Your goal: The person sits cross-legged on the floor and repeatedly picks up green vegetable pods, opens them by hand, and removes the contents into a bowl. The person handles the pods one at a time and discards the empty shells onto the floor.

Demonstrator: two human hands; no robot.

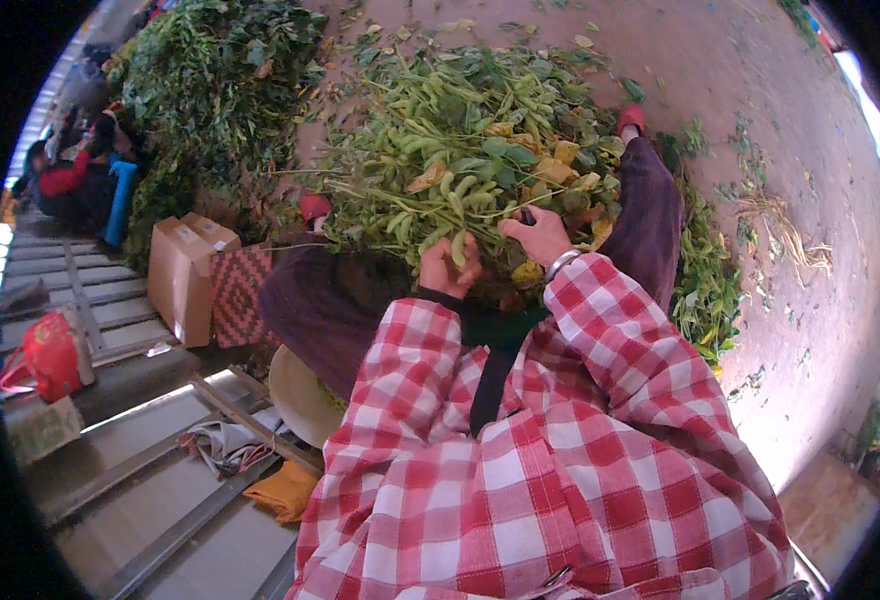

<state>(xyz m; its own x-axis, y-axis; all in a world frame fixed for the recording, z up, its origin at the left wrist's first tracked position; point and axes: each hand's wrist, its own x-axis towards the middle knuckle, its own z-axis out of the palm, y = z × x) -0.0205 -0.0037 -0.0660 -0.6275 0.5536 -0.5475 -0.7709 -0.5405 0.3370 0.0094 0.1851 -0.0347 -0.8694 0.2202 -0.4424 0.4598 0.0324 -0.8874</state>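
A heap of cut soybean plants [440,142] with plump green pods lies between my legs, mixed with green and yellowed leaves. My left hand [449,268] is curled at its near edge around green soybean pods [458,249], one of which sticks up between the fingers. Close by on the right, my right hand [541,238] pinches a soybean stem [511,208]. A small dark object [527,217] shows at its fingers; what it is I cannot tell. The palms and the lower ends of the stems are hidden.
A taller pile of leafy plants [214,90] stands at far left, with a seated person [64,176] beyond it. Left of me are a cardboard box [181,277], a pale round container [301,397], a red bag [53,356] and an orange cloth [284,491]. Stripped stalks [785,232] lie right.
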